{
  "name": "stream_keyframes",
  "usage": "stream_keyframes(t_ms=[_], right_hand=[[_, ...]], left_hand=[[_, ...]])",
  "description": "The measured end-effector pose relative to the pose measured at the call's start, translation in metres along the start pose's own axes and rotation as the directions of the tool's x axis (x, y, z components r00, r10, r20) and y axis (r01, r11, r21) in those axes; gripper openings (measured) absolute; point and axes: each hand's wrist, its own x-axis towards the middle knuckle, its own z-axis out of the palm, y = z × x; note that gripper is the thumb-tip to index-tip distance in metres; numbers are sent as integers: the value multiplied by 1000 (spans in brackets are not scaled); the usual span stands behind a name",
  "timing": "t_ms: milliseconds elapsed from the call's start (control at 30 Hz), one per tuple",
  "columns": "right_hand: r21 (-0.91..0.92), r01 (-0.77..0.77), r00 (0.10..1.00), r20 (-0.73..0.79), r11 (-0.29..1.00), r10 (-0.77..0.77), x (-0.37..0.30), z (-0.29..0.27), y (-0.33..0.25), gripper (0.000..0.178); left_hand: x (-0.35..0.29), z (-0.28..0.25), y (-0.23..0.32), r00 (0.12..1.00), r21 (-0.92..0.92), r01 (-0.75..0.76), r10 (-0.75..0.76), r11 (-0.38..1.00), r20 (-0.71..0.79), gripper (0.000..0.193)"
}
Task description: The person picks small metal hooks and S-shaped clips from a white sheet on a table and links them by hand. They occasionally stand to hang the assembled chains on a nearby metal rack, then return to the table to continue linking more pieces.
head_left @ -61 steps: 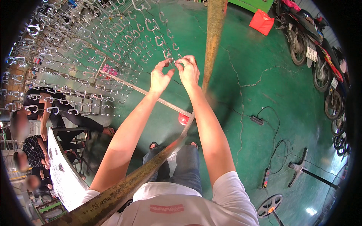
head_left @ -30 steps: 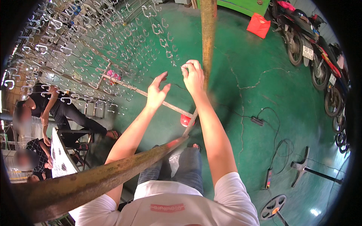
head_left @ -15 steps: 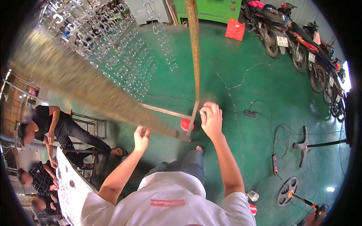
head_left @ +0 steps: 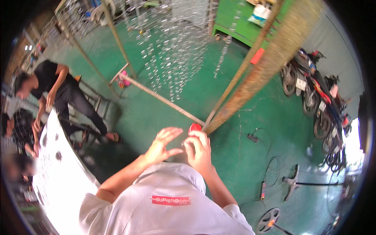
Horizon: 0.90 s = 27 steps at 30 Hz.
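Observation:
My left hand (head_left: 162, 145) is in front of my shirt, its fingers stretched out and the thumb apart, with nothing visible in it. Just right of it, my right hand (head_left: 199, 152) has its fingers curled into a pinch. A tiny shiny bit shows by its fingertips, too small to name. Beyond the hands, strands of small shiny metal links (head_left: 172, 58) hang in rows. A rusty metal frame (head_left: 164, 98) stands on the floor; its near post is blurred. Beside its foot is a round red object (head_left: 195, 127), partly hidden behind my right fingers.
At the left, a person in black (head_left: 58, 84) leans by a white sheet-like surface (head_left: 64, 172) with dark spots; other people are behind. Motorbikes (head_left: 313, 90) line the right wall. A green cabinet (head_left: 235, 23) stands at the back. Cables (head_left: 276, 164) and a metal stand (head_left: 293, 183) are on the right floor.
My view has turned left, so the near post now shows right of the hanging links. My hands have come close together in front of my shirt; the left fingers have straightened.

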Motion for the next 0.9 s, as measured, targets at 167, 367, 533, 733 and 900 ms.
stream_keyframes(t_ms=[167,367,533,733,900], right_hand=[[247,-11,992,126,969,-21,56,43,-46,6],[263,120,957,227,957,-183,112,98,-90,7],[336,134,901,351,932,-256,140,154,-119,8],[454,138,822,444,880,-357,171,221,-140,8],[573,105,727,514,813,-456,203,279,-161,7]], left_hand=[[-20,-62,-4,981,44,50,-41,998,-192,71],[-57,-113,-17,873,78,270,-210,960,-441,59],[-80,-142,-32,723,195,443,-221,875,-654,45],[-90,-172,-59,529,157,598,-241,786,-814,34],[-103,-206,-82,340,-131,508,-338,852,-877,26]])
